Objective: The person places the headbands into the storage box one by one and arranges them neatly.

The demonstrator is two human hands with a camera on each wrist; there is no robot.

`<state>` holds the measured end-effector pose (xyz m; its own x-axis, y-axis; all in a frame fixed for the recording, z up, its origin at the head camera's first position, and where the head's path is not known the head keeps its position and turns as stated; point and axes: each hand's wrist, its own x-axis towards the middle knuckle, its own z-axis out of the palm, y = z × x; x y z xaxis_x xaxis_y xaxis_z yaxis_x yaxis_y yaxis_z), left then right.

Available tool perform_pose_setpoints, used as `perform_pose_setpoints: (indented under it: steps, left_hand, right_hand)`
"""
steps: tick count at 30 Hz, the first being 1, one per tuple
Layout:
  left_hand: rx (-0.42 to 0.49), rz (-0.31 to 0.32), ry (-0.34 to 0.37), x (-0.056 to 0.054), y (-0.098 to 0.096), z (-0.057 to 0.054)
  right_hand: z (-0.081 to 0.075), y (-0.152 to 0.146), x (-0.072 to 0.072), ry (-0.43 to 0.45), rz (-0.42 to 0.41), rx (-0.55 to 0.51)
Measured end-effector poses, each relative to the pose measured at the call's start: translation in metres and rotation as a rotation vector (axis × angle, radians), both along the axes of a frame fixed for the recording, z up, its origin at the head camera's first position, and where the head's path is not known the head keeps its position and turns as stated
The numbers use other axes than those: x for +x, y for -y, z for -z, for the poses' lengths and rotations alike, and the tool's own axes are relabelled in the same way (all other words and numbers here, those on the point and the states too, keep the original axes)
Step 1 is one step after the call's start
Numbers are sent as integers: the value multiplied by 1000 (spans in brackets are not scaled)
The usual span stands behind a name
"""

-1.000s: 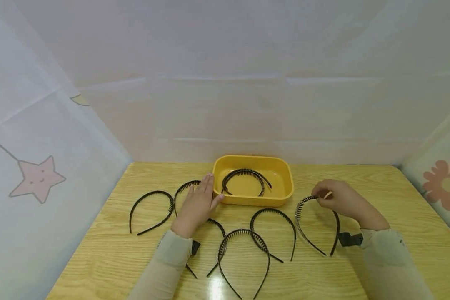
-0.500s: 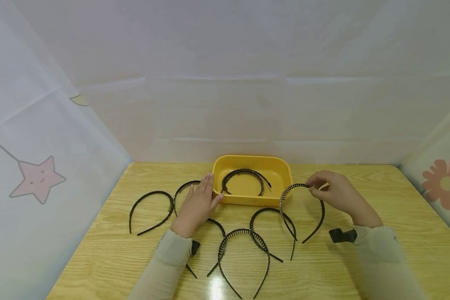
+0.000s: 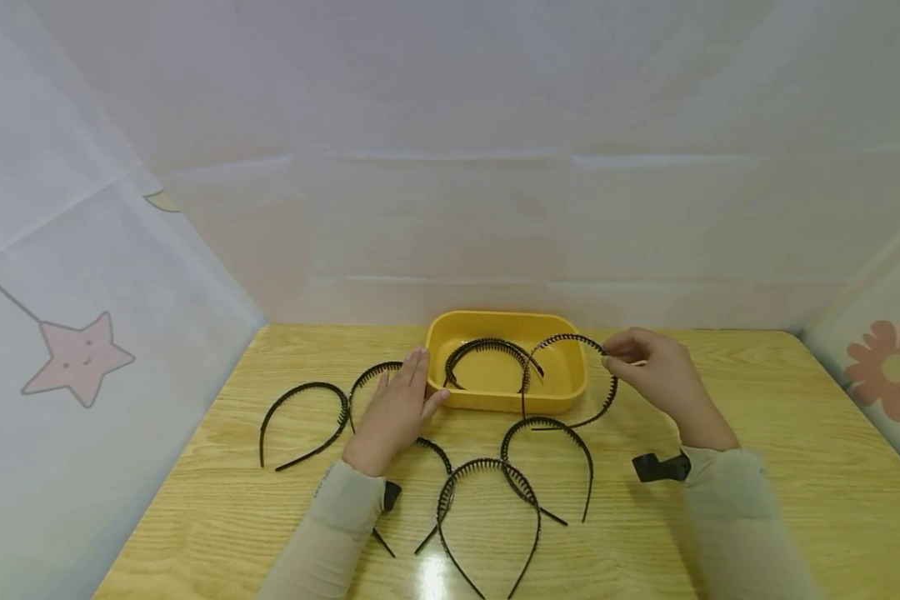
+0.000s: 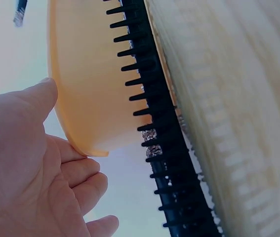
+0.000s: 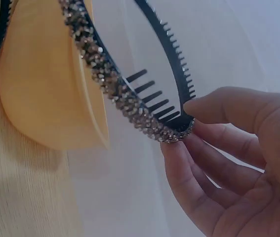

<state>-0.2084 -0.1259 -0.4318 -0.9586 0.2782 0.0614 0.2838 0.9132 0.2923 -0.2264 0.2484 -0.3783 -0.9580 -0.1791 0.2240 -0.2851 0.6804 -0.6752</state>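
My right hand (image 3: 660,379) pinches a black toothed headband (image 5: 125,98) between thumb and fingertips, near the top of its arch. Sparkly beads cover its outer face, and comb teeth line the inside. In the head view this headband overlaps the right part of a yellow plastic box (image 3: 506,402). Coiled black headbands (image 3: 487,343) lie inside the box, toward its left. At the box's left end, my left hand (image 3: 393,412) rests with fingers straight along the wall and thumb at the front rim. Part of a headband (image 3: 375,367) on the table is hidden behind that hand.
Several more black headbands lie on the wooden table (image 3: 210,525): one at the left (image 3: 300,385), a front one (image 3: 487,461) that overlaps its neighbours, and one before the box (image 3: 543,421). White printed sheets (image 3: 435,217) enclose the back and sides.
The right hand has lifted its headband off the table at the right and carried it left and back, to the box's right side. The left hand has stayed in place.
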Motion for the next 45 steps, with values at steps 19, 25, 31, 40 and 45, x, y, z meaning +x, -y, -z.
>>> perform_pose_setpoints:
  steps: [19, 25, 31, 40, 45]
  left_hand:
    - [7, 0, 5, -1, 0, 2]
    - [5, 4, 3, -1, 0, 2]
    - [9, 8, -2, -1, 0, 1]
    - [2, 4, 6, 0, 4, 2]
    - [-1, 4, 0, 1, 5, 3]
  right_hand:
    - [4, 40, -10, 117, 144, -420]
    - [12, 49, -14, 120, 184, -452]
    - [22, 51, -19, 113, 214, -413]
    - [31, 58, -20, 74, 232, -328]
    - [34, 63, -19, 60, 241, -282]
